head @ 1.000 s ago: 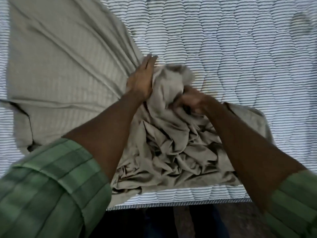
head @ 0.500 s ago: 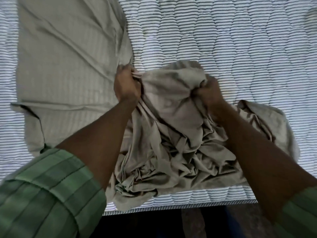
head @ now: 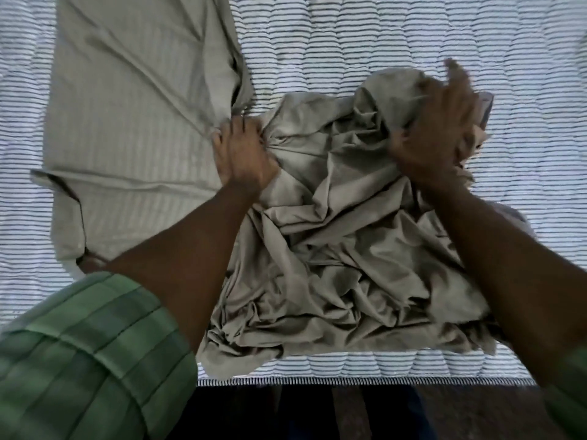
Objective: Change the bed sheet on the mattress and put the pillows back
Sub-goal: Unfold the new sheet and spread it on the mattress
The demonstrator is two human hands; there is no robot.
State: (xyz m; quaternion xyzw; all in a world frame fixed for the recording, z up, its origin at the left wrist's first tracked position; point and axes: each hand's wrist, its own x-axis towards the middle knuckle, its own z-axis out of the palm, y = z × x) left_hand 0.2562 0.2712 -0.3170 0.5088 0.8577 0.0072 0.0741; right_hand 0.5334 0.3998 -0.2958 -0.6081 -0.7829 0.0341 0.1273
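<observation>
On the striped mattress [head: 365, 39], beige bed sheet [head: 333, 242]: flat toward its left side, bunched at its near edge. Left hand [head: 244, 154] fist clamps a fold mid-mattress, cloth bunched under the curled fingers. Right hand [head: 438, 128], blurred, grips the bunch's far-right top.

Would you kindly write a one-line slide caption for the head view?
Both hands, left and right, grip a crumpled beige bed sheet on a bare striped mattress.

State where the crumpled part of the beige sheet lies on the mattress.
In the head view the crumpled sheet lies on the striped mattress at its near edge, between the left hand and the right hand, which both grip it.
</observation>
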